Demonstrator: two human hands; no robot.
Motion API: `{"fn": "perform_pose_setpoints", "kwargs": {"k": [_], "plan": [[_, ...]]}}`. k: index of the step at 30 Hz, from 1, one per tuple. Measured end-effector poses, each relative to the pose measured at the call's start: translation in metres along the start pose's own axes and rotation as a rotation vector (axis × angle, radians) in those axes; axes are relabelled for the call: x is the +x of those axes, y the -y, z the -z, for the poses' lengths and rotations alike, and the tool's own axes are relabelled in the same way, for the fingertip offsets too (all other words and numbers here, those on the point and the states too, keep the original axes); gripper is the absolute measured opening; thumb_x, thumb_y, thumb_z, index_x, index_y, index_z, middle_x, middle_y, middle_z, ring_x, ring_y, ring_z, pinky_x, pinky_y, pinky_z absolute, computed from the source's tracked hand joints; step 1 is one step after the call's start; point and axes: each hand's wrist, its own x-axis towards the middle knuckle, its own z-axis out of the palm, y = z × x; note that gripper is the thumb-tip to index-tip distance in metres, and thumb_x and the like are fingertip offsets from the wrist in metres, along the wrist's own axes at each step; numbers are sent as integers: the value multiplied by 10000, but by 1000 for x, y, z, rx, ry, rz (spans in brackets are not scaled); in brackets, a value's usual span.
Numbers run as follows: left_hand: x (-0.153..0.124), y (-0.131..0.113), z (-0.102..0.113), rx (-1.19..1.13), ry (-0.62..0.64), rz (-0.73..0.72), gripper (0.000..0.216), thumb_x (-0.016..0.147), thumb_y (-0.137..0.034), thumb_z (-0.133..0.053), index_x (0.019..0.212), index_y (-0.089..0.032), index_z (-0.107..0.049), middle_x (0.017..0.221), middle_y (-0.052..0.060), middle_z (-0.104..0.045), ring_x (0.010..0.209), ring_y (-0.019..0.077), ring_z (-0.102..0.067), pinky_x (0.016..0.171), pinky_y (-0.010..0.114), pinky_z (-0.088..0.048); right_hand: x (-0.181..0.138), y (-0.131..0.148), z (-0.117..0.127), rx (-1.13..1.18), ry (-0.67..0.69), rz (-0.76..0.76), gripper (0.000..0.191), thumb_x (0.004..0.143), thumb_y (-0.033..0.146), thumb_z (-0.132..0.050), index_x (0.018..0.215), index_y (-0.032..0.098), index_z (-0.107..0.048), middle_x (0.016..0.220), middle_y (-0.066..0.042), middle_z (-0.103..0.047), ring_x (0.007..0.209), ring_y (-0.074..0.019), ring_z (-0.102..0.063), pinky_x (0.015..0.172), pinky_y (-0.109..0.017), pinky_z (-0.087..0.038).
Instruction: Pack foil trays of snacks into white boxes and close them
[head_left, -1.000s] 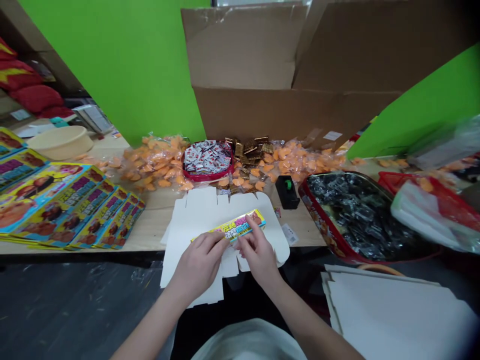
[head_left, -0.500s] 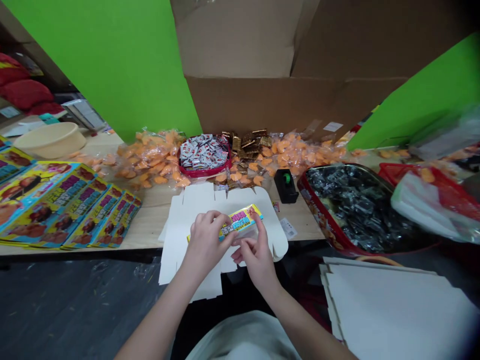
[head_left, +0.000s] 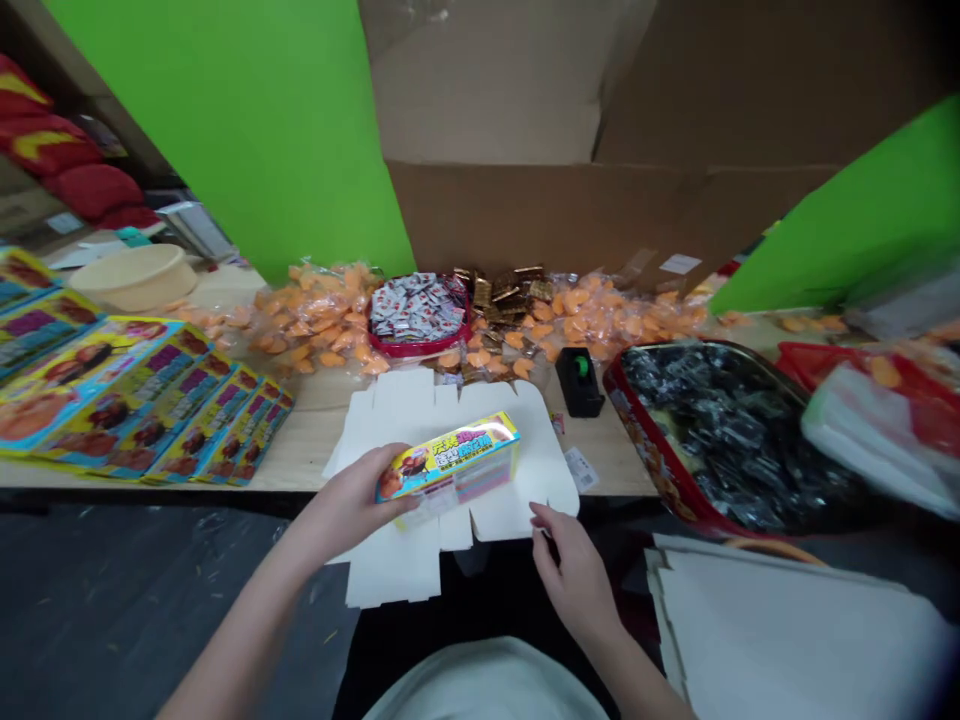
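Observation:
A small yellow and blue printed carton [head_left: 450, 455] is tilted above the white cardboard. My left hand [head_left: 364, 505] grips its left end, thumb along the near side and fingers behind. Apart from the carton, my right hand [head_left: 571, 572] is at the near right edge of the flat white cardboard blanks [head_left: 525, 500]. Its fingers are loosely bent and spaced, with nothing visible in them. The blanks lie on the table and overhang its front edge.
Printed cartons [head_left: 150, 400] stand in a row at left. Behind are a red tray of sachets [head_left: 418, 310] and orange packets [head_left: 322, 320]. At right are a black tape dispenser [head_left: 579, 382], a tin of dark packets [head_left: 720, 430] and stacked white sheets [head_left: 795, 630].
My right hand has let go of the carton and moved right and down. The left hand has shifted to the carton's left end, and the carton has turned to show more of its side.

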Motion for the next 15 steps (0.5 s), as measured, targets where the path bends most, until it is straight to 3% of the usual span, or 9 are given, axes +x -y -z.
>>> {"fn": "perform_pose_setpoints", "kwargs": {"k": [2, 4, 6, 8, 10, 12, 15], "plan": [[-15, 10, 24, -33, -157, 23, 465, 853, -400, -590, 1272, -226, -492, 1205, 75, -612, 1076, 232, -593, 897, 342, -486, 10, -16, -4, -314, 23, 318, 466, 900, 314, -487, 1354, 212, -475, 1336, -135, -553, 1287, -325, -460, 1010, -522, -411], [-30, 16, 54, 116, -497, 73, 476, 833, -376, -623, 1271, -225, -514, 1206, 81, -596, 1110, 242, -567, 940, 350, -465, 20, -33, -14, -534, 26, 579, 532, 908, 293, -480, 1423, 185, -400, 1419, -121, -485, 1344, -316, -396, 1036, -507, -373], [-42, 27, 89, 341, -835, 160, 500, 808, -309, -653, 1284, -225, -526, 1210, 89, -575, 1139, 256, -538, 982, 371, -435, 30, -48, -24, -654, -18, 766, 488, 918, 269, -459, 1398, 181, -442, 1384, -102, -530, 1283, -284, -479, 1007, -457, -387], [-54, 50, 123, 545, -1042, 242, 525, 794, -236, -649, 1304, -219, -525, 1237, 93, -553, 1174, 269, -507, 1019, 395, -403, 41, -58, -27, -695, -59, 903, 413, 911, 279, -466, 1307, 191, -546, 1313, -80, -597, 1178, -251, -575, 935, -394, -431], [-66, 84, 152, 679, -1103, 300, 541, 788, -179, -620, 1319, -212, -520, 1276, 100, -532, 1214, 286, -473, 1049, 415, -370, 52, -60, -22, -700, -61, 1013, 364, 896, 336, -492, 1205, 200, -627, 1239, -66, -649, 1078, -227, -637, 830, -337, -477], [-75, 118, 169, 744, -1077, 359, 537, 793, -166, -595, 1323, -207, -519, 1287, 117, -524, 1230, 304, -456, 1062, 425, -348, 61, -55, -14, -688, -54, 1092, 340, 888, 377, -498, 1126, 207, -672, 1166, -63, -689, 995, -206, -673, 739, -296, -502], [-79, 144, 167, 749, -982, 395, 547, 827, -288, -602, 1347, -163, -486, 1320, 163, -496, 1265, 344, -422, 1073, 467, -317, 71, -36, -5, -664, -32, 1163, 277, 907, 330, -482, 1028, 219, -705, 1052, -43, -731, 911, -167, -698, 700, -249, -517]]}}
